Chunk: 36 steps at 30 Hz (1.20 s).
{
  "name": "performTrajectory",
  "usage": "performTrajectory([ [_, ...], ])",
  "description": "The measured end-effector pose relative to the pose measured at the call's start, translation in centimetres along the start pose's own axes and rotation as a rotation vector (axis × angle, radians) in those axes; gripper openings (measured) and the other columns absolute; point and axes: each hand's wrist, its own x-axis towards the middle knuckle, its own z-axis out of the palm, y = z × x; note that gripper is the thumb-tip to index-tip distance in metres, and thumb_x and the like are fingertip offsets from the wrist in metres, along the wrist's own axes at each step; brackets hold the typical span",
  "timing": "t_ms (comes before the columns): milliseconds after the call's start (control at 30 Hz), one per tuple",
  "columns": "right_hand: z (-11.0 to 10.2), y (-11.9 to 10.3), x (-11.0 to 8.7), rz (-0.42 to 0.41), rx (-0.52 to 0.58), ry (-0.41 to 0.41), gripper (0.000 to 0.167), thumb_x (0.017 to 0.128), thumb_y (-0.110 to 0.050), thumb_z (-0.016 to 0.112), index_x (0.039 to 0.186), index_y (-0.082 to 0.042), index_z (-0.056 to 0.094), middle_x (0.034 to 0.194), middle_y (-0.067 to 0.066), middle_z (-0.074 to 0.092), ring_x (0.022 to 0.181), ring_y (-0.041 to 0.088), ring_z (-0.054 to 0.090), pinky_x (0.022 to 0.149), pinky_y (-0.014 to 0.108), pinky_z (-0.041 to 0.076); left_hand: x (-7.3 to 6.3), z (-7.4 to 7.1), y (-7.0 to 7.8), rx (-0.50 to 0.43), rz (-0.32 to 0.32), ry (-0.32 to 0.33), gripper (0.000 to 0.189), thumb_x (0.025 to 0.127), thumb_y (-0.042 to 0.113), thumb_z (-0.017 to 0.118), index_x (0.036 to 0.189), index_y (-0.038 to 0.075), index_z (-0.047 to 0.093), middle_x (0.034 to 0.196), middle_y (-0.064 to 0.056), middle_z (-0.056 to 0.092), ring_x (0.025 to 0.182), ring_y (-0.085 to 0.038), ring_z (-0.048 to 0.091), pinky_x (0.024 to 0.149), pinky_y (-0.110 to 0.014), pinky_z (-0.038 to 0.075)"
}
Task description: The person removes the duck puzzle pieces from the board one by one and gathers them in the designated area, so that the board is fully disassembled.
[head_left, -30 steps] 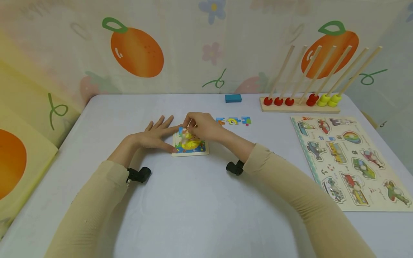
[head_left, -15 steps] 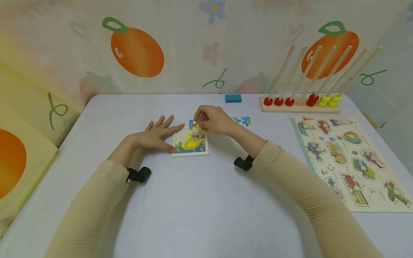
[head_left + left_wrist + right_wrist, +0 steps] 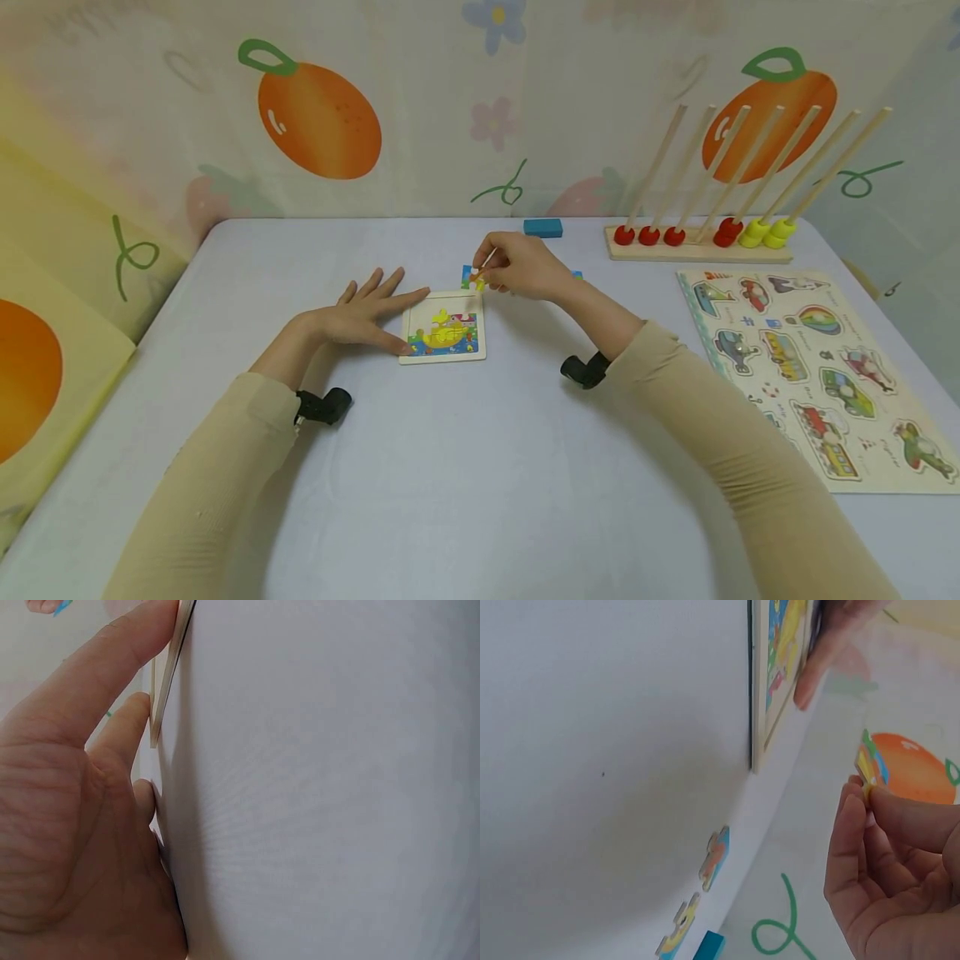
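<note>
My left hand (image 3: 351, 322) lies spread at the left side of a small wooden puzzle board (image 3: 481, 343), thumb and index finger touching its edge. A yellow duck picture fills the board's lower part, while bare wood shows along the top. Just beyond the board's far right corner, my right hand (image 3: 521, 267) pinches a puzzle piece (image 3: 871, 763) between thumb and fingers, off the table. In the right wrist view, an orange-and-blue puzzle piece (image 3: 715, 859) and a yellow-and-blue one (image 3: 679, 927) lie on the table. The right hand mostly hides these loose pieces from the head view.
Behind the right hand sits a blue block (image 3: 543, 228). A wooden abacus (image 3: 697, 247) with upright rods and red and yellow beads stands at the back right. In front of it lies a large vehicle puzzle board (image 3: 810, 375). A printed cloth wall (image 3: 435, 100) closes the back.
My right hand has lifted a piece from the board's upper part and carried it back and right, uncovering bare wood there. The left hand has stayed in place.
</note>
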Motion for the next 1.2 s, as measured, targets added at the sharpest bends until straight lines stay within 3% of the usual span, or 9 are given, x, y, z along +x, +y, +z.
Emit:
performTrajectory([
  [133,-0.5,0.4,-0.2,-0.001,0.005,0.013,0.015,0.096,-0.007,0.061,0.110,-0.003,0.062,0.102,0.021,0.069,0.082,0.034,0.066,0.068,0.029,0.057,0.0,0.0,0.0,-0.005,0.002,0.004,0.094,0.083,0.056,0.068,0.158,0.035,0.016,0.168,-0.011,-0.015,0.153,-0.040,-0.023,0.117,-0.069,-0.016],
  [333,-1.2,1.2,-0.4,-0.003,0.024,0.010,0.013,0.096,-0.006,0.060,0.109,-0.003,0.062,0.097,0.022,0.069,0.079,0.036,0.065,0.074,0.039,0.057,0.0,0.1,-0.1,0.008,-0.009,0.002,0.094,0.083,0.057,0.068,0.158,0.036,0.016,0.168,-0.008,-0.015,0.153,-0.038,-0.023,0.118,-0.068,-0.017],
  [467,-1.6,1.7,-0.4,0.004,0.055,0.007,0.013,0.096,-0.005,0.059,0.108,-0.001,0.062,0.096,0.022,0.069,0.082,0.037,0.068,0.076,0.037,0.059,0.0,0.1,-0.1,0.012,-0.010,0.002,0.093,0.083,0.056,0.068,0.158,0.036,0.016,0.168,-0.008,-0.015,0.153,-0.038,-0.023,0.118,-0.067,-0.017],
  [833,-2.1,3.0,-0.3,0.082,0.017,0.026,0.015,0.094,-0.009,0.062,0.107,-0.003,0.065,0.093,0.012,0.068,0.077,0.019,0.065,0.066,0.018,0.055,-0.1,0.1,0.0,0.012,-0.005,0.003,0.093,0.083,0.055,0.069,0.158,0.036,0.016,0.168,-0.008,-0.015,0.153,-0.038,-0.023,0.118,-0.068,-0.016],
  [1200,-2.3,4.2,-0.3,0.153,-0.007,-0.014,0.015,0.093,-0.013,0.065,0.106,-0.005,0.067,0.086,0.007,0.066,0.075,0.020,0.062,0.072,0.027,0.055,0.0,0.1,0.0,0.008,-0.002,0.009,0.094,0.083,0.056,0.069,0.158,0.037,0.016,0.168,-0.007,-0.016,0.154,-0.037,-0.023,0.119,-0.066,-0.016],
])
